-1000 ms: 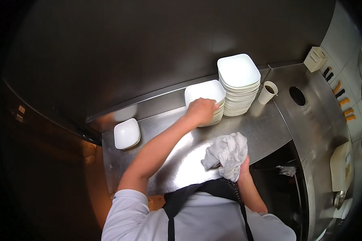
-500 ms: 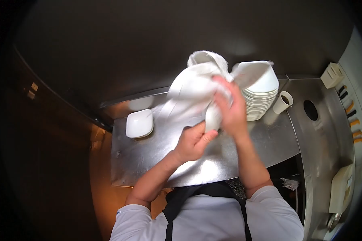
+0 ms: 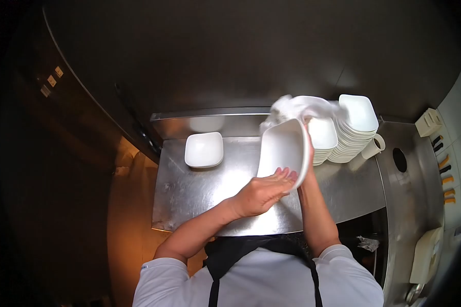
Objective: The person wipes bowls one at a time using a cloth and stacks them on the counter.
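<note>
The left hand (image 3: pixel 264 194) is closed on the near end of a white dish (image 3: pixel 281 148), with its fingers bent over the rim and resting on the inner surface. The dish is tilted up on its side above the counter (image 3: pixel 235 171), its hollow turned toward the left, and it reaches forward and slightly right from the left hand. The right hand (image 3: pixel 309 143) is behind the dish's right side, mostly hidden by it; how far its fingers are spread or bent cannot be told. Just ahead of the right hand, beyond the dish's far edge, is a white cloth (image 3: pixel 287 110), blurred, and whether the fingers grip it is unclear. Immediately right of the right hand stands a shorter stack of white dishes (image 3: pixel 323 135), and just beyond that, farther right, a taller stack (image 3: pixel 358 115). Beside the taller stack, on the side away from the hand, is a pale cup (image 3: pixel 375 147) with something dark inside. Farther right of the right hand, a round dark opening (image 3: pixel 399 160) shows in the metal surface. Ahead and to the left of the left hand, well apart from it, a low pile of white dishes (image 3: pixel 205 149) rests on the counter.
</note>
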{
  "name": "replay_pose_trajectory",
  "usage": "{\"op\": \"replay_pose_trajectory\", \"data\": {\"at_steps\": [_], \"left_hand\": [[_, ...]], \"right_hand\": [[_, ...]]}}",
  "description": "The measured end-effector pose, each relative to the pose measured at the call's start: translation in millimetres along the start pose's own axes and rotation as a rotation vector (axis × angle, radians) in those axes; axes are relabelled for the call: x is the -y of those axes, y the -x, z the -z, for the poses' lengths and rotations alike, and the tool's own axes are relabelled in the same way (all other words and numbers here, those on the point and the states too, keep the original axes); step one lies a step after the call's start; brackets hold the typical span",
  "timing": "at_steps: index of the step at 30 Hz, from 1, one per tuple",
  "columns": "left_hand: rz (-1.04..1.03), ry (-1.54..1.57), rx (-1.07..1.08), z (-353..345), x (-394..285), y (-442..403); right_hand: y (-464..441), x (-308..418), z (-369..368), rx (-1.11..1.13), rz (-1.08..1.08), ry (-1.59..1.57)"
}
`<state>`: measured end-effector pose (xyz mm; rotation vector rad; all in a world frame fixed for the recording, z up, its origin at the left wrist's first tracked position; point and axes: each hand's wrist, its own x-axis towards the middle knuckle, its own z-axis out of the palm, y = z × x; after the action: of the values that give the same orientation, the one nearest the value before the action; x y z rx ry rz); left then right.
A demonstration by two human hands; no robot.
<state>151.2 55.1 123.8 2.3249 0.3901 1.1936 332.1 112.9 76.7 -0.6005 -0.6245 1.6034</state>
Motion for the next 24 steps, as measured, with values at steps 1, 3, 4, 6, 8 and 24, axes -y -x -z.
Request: {"op": "replay_pose_trajectory", "data": {"at_steps": [1, 3, 4, 6, 8, 24], "left_hand": [[-0.027, -0.073, -0.004, -1.3, 9.0, 3.9], [-0.071, -0.222, -0.024, 0.8, 28.3, 8.3], [-0.032, -0.283, -0.043, 4.8, 38.2, 12.0], [0.128, -0.23, 0.044, 12.7, 54.4, 31.8], [0.223, -0.243, 0.054, 16.4, 61.1, 57.3], [0.247, -0.464, -0.027, -12.6, 69.2, 180.4]], "right_hand": [[9.3, -20.0, -11.8, -0.138, -0.012, -0.016], [28.2, -60.2, -35.3, -0.417, -0.028, -0.051], [47.9, -73.4, -54.9, -0.474, 0.016, -0.003], [64.9, -87.7, -43.8, -0.372, -0.072, -0.12], [76.8, -83.5, -35.5, -0.295, -0.145, -0.166], [18.0, -114.4, 1.4, 0.543, 0.502, 2.136]]}}
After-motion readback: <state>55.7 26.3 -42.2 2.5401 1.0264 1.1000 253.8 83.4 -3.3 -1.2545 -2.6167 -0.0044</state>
